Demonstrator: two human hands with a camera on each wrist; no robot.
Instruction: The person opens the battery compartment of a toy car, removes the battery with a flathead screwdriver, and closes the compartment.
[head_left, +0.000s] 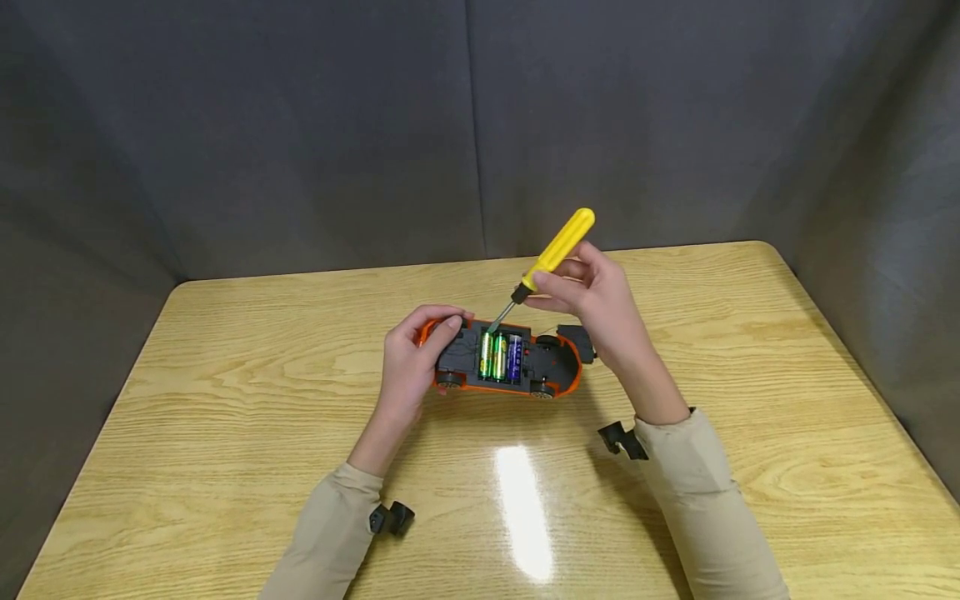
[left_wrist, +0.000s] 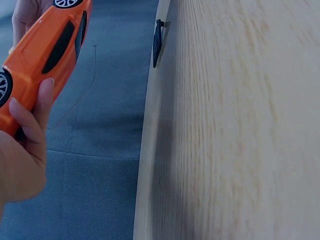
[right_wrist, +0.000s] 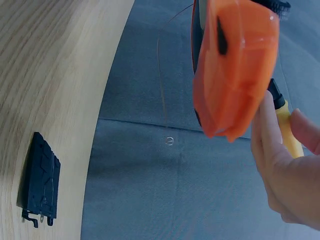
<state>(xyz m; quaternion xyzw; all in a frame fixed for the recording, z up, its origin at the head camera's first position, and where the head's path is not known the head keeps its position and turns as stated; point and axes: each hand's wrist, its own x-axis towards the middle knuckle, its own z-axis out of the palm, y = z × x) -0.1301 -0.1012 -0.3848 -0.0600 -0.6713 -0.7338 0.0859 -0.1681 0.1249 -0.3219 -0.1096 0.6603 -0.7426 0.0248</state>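
My left hand (head_left: 408,362) grips the rear or front end of an orange toy car (head_left: 557,367), turned underside up, with the thumb on its dark base. In the left wrist view the car's orange body (left_wrist: 37,55) faces the camera. Its open battery compartment holds two green batteries (head_left: 499,357) and a blue one (head_left: 514,358). A screwdriver (head_left: 561,248) with a yellow handle is pinched in my right hand (head_left: 606,308), slanting down to the left. Its metal tip meets the upper end of the leftmost green battery.
A black battery cover (head_left: 576,342) lies on the wooden table (head_left: 262,400) just right of the car; the right wrist view shows this cover (right_wrist: 42,180) near the table's edge. A thin wire (right_wrist: 162,85) trails from the car. Dark fabric panels (head_left: 322,133) stand behind the table.
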